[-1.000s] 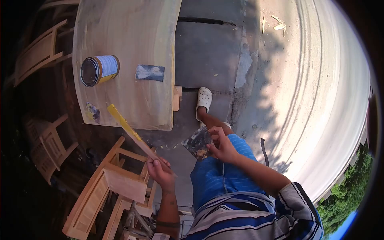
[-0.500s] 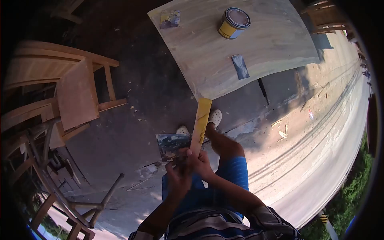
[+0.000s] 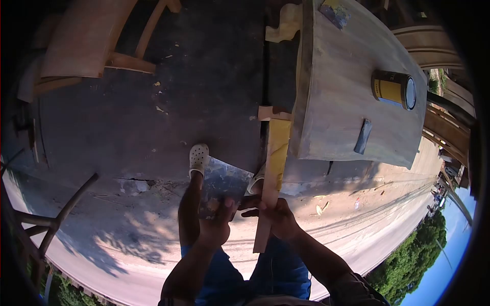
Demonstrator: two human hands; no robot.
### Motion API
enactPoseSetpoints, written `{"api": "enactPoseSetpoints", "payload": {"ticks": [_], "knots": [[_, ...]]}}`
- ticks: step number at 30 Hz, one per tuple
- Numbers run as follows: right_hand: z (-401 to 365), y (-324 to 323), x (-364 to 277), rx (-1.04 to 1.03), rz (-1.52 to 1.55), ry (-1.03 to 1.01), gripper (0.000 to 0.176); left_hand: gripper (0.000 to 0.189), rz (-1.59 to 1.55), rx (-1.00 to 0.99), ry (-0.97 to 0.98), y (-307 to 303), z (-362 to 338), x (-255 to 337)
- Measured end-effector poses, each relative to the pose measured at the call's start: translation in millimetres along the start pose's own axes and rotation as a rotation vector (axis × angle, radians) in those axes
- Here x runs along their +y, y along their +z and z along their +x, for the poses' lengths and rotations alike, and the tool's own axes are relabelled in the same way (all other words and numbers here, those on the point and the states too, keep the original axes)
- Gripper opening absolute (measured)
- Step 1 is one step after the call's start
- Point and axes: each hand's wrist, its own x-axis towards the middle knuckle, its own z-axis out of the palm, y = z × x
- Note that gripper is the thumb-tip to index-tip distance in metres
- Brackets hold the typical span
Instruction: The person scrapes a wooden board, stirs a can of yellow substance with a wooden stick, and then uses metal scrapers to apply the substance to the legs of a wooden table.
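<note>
My left hand (image 3: 214,229) grips a stained, dark sheet of sandpaper (image 3: 224,182) by its lower edge. My right hand (image 3: 278,219) is closed around a long flat wooden stick (image 3: 277,153) whose upper half is coated yellow. The stick points up toward the edge of a pale wooden tabletop (image 3: 326,112). Both hands are close together in front of my blue shorts. My foot in a white clog (image 3: 198,157) stands on the dark pavement below the sheet.
On the tabletop a yellow tin can (image 3: 393,89) lies on its side, with a dark sanding block (image 3: 363,136) near it and a stained scrap (image 3: 334,13) at the far end. Unfinished wooden furniture (image 3: 87,41) stands upper left. A sunlit road runs along the bottom.
The view has swung round strongly. The stick went from my left hand to my right, and the sandpaper sheet from my right to my left; the hands came together.
</note>
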Motion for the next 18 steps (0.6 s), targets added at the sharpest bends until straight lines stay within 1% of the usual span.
{"api": "enactPoseSetpoints", "payload": {"ticks": [2,4,5,6,7,9,10,11,13,14,16,17,18], "knots": [[17.2,-2.2,-9.0,0.012,-0.125,0.048,0.035,0.040,-0.071,0.128,0.027,-34.8,26.0,0.6],[36.5,-2.8,-4.6,0.050,-0.008,0.014,0.035,0.044,-0.310,0.158,-0.095,-76.6,59.3,13.1],[47.0,-0.2,-4.7,0.067,0.050,-0.015,0.035,0.047,-0.315,0.108,-0.114,-89.5,73.3,18.7],[61.9,7.0,-6.7,0.092,0.188,-0.029,0.037,0.050,-0.312,0.033,-0.115,-104.6,93.0,22.3],[79.8,21.3,-10.4,0.199,0.144,-0.091,0.037,0.054,-0.311,-0.041,-0.144,-118.2,104.8,24.7],[111.7,56.4,-9.8,0.395,0.062,-0.117,0.036,0.061,-0.317,-0.228,-0.323,-153.6,102.4,29.8],[131.0,69.1,-2.3,0.416,0.114,-0.175,0.034,0.061,-0.311,-0.292,-0.349,-166.4,103.7,31.8],[147.5,82.8,5.1,0.389,0.204,-0.220,0.029,0.062,-0.230,-0.332,-0.380,-178.4,105.0,36.4],[165.0,119.0,0.6,0.350,0.299,-0.193,0.024,0.062,-0.065,-0.422,-0.433,-196.6,111.7,55.8],[167.8,138.6,-7.9,0.408,0.326,-0.157,0.019,0.062,-0.010,-0.464,-0.493,-202.5,115.6,70.2],[169.9,147.5,-17.8,0.315,0.270,-0.178,0.020,0.051,0.152,-0.560,-0.530,-196.0,131.5,112.4],[170.2,149.7,-24.1,0.262,0.237,-0.188,0.020,0.046,0.193,-0.572,-0.489,-187.0,137.5,126.8],[168.1,146.2,-34.4,0.245,0.116,-0.200,0.024,0.041,0.231,-0.583,-0.440,-174.9,144.0,139.7]]}}
